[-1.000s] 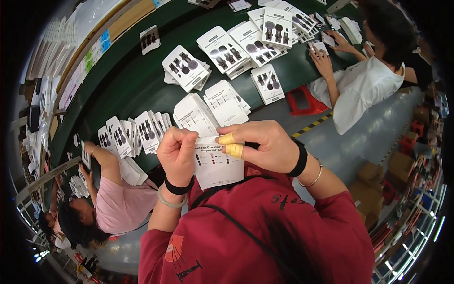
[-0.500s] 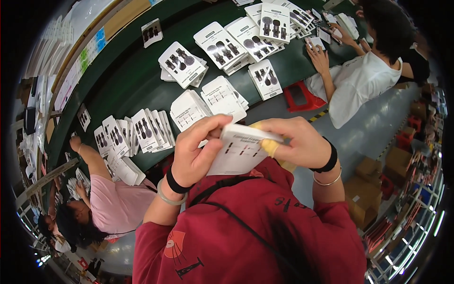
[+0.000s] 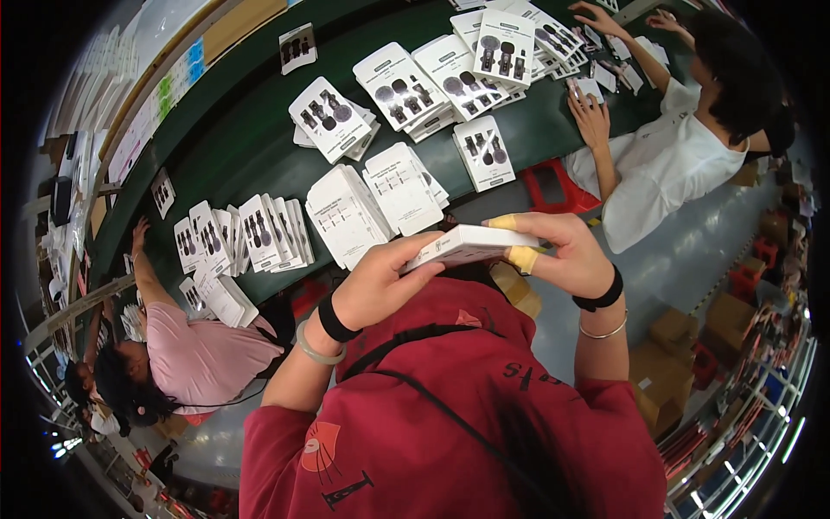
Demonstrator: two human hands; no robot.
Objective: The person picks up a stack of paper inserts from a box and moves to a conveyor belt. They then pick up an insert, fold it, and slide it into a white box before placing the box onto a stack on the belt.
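A flat white box is held in front of my chest, tipped so that one narrow side faces up. My left hand grips its left end between thumb and fingers. At the other end my right hand pinches it, with yellow tape wrapped round the thumb and a finger. Just beyond my hands, at the near edge of the green table, stand two rows of similar white boxes, a left stack and a right stack, their printed backs showing.
More boxes with pictures of black microphones lie farther back in a pile, and others lean in a row at left. A single box lies near the edge. Co-workers in pink and white flank me; a red stool stands right.
The box in my hands has tilted from showing its printed back to showing a narrow side. At right, the co-worker in white has lifted one hand away over the table.
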